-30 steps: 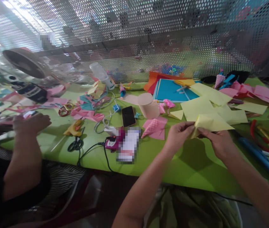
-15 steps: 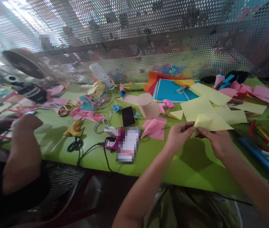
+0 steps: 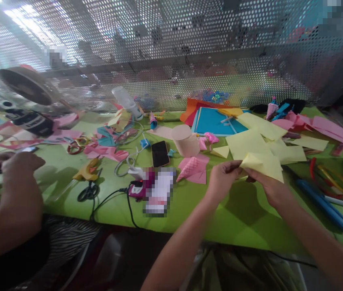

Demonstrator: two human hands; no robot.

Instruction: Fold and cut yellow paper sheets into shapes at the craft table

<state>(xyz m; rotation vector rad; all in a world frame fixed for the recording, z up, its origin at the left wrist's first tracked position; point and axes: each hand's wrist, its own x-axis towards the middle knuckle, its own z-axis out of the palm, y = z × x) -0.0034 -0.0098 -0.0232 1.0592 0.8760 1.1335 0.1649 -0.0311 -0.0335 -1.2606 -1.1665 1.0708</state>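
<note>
Between my two hands is a sheet of yellow paper (image 3: 264, 163), partly rolled or folded and held a little above the green table (image 3: 189, 206). My left hand (image 3: 224, 176) pinches its left edge between thumb and fingers. From the right, my right hand (image 3: 264, 182) grips the lower edge, its fingers partly hidden under the paper. Just behind lie more yellow sheets (image 3: 242, 143) in a loose stack. A pink paper cone (image 3: 189, 169) rests on a pink sheet to the left of my hands, near a pale cylinder (image 3: 185, 140).
Left of centre are a black phone (image 3: 160, 153), a purple device (image 3: 138, 190) with cables, and a yellow glue gun (image 3: 87, 169). Blue-handled scissors (image 3: 326, 204) lie at right. A co-worker's arm (image 3: 20, 194) reaches in at far left. Perforated metal (image 3: 165, 72) stands behind the table.
The yellow paper has turned in my hands, so its free corner now points further down. Both hands keep hold of it. The whole view has shifted slightly.
</note>
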